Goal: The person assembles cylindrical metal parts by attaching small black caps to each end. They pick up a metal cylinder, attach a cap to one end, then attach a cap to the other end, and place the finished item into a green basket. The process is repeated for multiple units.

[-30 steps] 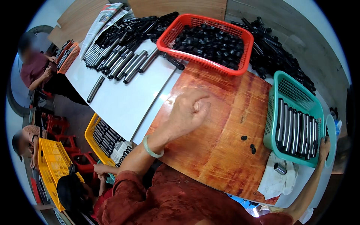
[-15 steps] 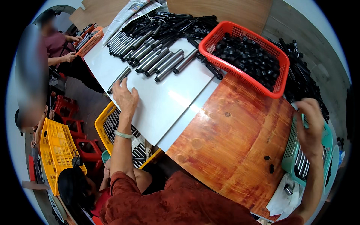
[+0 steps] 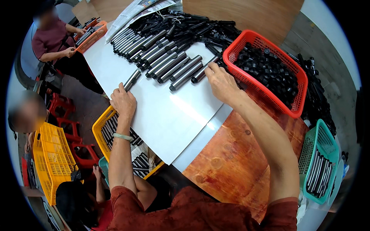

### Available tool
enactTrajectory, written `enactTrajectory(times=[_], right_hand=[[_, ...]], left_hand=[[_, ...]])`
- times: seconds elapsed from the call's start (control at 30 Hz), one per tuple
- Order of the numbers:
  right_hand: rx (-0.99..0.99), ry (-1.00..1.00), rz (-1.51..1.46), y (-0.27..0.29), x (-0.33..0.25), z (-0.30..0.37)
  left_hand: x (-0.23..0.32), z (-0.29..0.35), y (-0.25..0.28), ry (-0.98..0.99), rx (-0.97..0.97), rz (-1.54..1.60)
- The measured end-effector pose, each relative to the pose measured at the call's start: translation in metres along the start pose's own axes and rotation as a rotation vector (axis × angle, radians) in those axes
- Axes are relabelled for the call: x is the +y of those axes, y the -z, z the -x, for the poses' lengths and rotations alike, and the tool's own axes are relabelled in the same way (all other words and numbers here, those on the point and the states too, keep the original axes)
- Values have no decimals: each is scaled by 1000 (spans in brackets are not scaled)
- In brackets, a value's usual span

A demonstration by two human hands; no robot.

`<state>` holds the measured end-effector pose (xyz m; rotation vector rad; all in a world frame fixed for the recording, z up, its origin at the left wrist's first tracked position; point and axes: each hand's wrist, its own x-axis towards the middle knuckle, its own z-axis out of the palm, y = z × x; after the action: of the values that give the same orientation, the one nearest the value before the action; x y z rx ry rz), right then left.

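My left hand (image 3: 123,103) is closed around the lower end of a silver metal tube (image 3: 133,79) near the left edge of the white tabletop (image 3: 162,115). With bent fingers, my right hand (image 3: 223,84) grips the rightmost metal tube (image 3: 203,70) of a row. Several more silver tubes (image 3: 169,64) with black ends lie side by side to its left, slanting the same way. Behind them is a heap of black rod-like parts (image 3: 185,29). The palm side of each hand is hidden.
A red basket (image 3: 266,98) of black caps stands right of my right hand. At the far right, a green basket (image 3: 308,169) holds metal tubes. A yellow crate (image 3: 101,129) of tubes sits below the table's left edge. Co-workers (image 3: 54,38) are at the left.
My right hand has swung from above the green basket to the rightmost tube in the row and taken hold of it. My left hand has shifted down to the lone tube's lower end.
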<state>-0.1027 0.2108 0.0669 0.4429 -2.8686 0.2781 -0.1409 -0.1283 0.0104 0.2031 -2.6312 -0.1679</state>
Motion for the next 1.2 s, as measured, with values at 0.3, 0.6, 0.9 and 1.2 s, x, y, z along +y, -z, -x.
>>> enactTrajectory(times=[0.3, 0.6, 0.9, 1.2], right_hand=[[20, 41, 7, -25, 5, -22], [80, 370, 79, -25, -21, -20], [12, 416, -34, -29, -18, -33], [-83, 335, 109, -20, -14, -46]], left_hand=[[-6, 4, -3, -8, 61, 64], [-4, 5, -2, 6, 36, 34], [-4, 3, -3, 1, 25, 20], [-3, 3, -4, -17, 37, 45]])
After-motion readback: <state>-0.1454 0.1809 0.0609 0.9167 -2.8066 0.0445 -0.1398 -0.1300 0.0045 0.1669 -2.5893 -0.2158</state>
